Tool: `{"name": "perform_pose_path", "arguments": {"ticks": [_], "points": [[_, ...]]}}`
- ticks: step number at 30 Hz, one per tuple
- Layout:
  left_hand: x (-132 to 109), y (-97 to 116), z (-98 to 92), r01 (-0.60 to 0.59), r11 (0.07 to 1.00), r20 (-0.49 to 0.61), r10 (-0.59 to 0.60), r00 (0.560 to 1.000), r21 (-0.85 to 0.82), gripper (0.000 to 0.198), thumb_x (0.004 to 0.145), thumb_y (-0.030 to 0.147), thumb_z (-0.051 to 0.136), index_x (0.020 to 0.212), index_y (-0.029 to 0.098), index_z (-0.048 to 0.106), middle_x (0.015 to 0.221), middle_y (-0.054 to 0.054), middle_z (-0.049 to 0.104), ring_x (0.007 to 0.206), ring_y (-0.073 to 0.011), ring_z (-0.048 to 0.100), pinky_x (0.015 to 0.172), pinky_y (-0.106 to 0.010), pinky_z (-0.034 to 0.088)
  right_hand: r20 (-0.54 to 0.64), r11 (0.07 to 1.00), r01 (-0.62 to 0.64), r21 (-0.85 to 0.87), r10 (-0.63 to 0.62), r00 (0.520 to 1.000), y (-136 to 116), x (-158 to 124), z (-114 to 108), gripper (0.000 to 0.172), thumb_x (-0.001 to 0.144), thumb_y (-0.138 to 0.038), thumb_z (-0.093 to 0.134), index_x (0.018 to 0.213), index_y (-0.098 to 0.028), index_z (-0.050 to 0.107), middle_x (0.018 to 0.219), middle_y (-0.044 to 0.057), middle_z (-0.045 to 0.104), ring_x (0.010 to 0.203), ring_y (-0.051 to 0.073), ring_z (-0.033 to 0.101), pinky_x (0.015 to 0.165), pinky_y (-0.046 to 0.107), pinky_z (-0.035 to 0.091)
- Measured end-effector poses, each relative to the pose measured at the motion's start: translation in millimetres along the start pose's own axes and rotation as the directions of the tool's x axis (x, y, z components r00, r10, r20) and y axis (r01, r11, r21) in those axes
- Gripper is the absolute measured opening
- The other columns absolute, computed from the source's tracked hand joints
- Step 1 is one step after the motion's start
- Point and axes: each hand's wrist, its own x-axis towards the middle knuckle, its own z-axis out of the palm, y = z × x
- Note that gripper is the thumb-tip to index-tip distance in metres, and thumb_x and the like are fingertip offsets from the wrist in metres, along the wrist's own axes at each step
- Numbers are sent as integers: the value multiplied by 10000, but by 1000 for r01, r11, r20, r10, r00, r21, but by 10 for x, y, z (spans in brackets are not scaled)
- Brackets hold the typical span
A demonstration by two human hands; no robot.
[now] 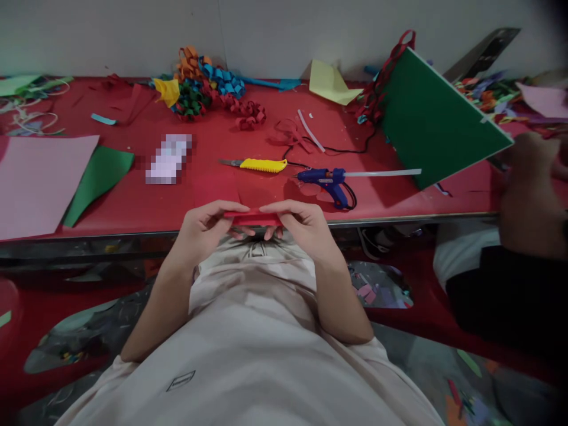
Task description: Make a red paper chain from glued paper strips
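Observation:
Between both hands, at the table's front edge, is a folded or rolled piece of red paper (254, 216). My left hand (205, 228) pinches its left end between thumb and fingers. At the right end, my right hand (302, 226) grips it the same way, thumbs and fingertips close together. Just beyond lies a yellow box cutter (262, 165) with its blade out to the left. A blue hot glue gun (326, 177), with a long white glue stick in its back, rests to the right of my hands.
Curled paper chains (208, 89) lie at the back. Pink paper (44, 183) and green paper (100, 180) are on the left, near a pixelated object (169, 158). A green board (439, 118) stands tilted at right, beside another person's hand (530, 189). A black cord trails behind the glue gun.

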Motion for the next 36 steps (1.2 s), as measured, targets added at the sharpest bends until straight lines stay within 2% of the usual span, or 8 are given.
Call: {"name": "perform_pose_path", "arguments": {"ticks": [5, 8, 13, 16, 20, 26, 30, 36], "points": [[-6, -12, 98, -40, 999, -158, 45, 986, 34, 308, 876, 418, 780, 1053, 166, 767, 839, -58, 790, 735, -201, 791, 692, -261, 665, 50, 993, 45, -107, -40, 998, -38, -4, 18, 241, 970, -323, 637, 1087, -197, 807, 973, 58, 782, 760, 129, 724, 665, 249, 531], [31, -45, 168, -27, 999, -176, 31, 984, 22, 454, 846, 433, 822, 1201, 165, 731, 837, -51, 789, 731, -200, 793, 688, -260, 664, -39, 986, 8, -167, -15, 999, 6, 18, 51, 257, 958, -363, 683, 1131, -213, 799, 836, 27, 772, 714, 135, 721, 653, 251, 536], [47, -103, 182, 37, 999, -173, -34, 984, 13, 379, 823, 459, 837, 1026, 148, 762, 812, -57, 785, 725, -202, 785, 703, -274, 661, -86, 984, -52, -173, 37, 996, 83, 30, 72, 338, 934, -341, 714, 1251, -227, 741, 848, 18, 793, 763, 167, 767, 689, 265, 577], [36, -131, 170, -52, 986, -188, 82, 979, 159, 315, 832, 425, 834, 1004, 167, 778, 869, -56, 797, 757, -182, 776, 722, -250, 641, -116, 972, -73, -222, 48, 992, 87, 29, 86, 262, 908, -382, 747, 1103, -212, 789, 904, 38, 808, 773, 179, 773, 705, 274, 581], [25, -135, 194, -82, 977, -175, 117, 978, 196, 284, 869, 426, 798, 996, 172, 788, 834, -47, 794, 754, -184, 780, 716, -245, 636, -150, 959, -53, -278, 11, 989, 76, 34, 119, 199, 914, -377, 742, 847, -198, 799, 703, 12, 765, 635, 156, 727, 651, 257, 547], [-19, -62, 257, -43, 974, -238, 97, 966, 222, 266, 905, 439, 745, 886, 176, 783, 703, -11, 768, 650, -196, 775, 633, -256, 646, -102, 926, 12, -378, -54, 993, 61, 20, 160, 225, 961, -377, 687, 858, -195, 773, 657, -3, 728, 596, 125, 683, 622, 230, 510], [-41, -20, 260, -100, 951, -184, 158, 970, 291, 300, 954, 462, 690, 933, 175, 774, 764, -28, 796, 681, -191, 789, 648, -232, 642, -70, 963, -14, -269, -5, 997, 99, 17, 145, 265, 962, -432, 682, 895, -189, 766, 647, -12, 703, 525, 101, 637, 562, 214, 492], [-2, -46, 219, -53, 960, -168, 102, 981, 275, 418, 1005, 564, 586, 1000, 177, 745, 712, -42, 784, 657, -203, 788, 607, -228, 624, -82, 991, -105, -89, 97, 992, 192, 12, 64, 367, 935, -513, 679, 1031, -171, 773, 725, 20, 741, 514, 114, 680, 500, 206, 493]]}}
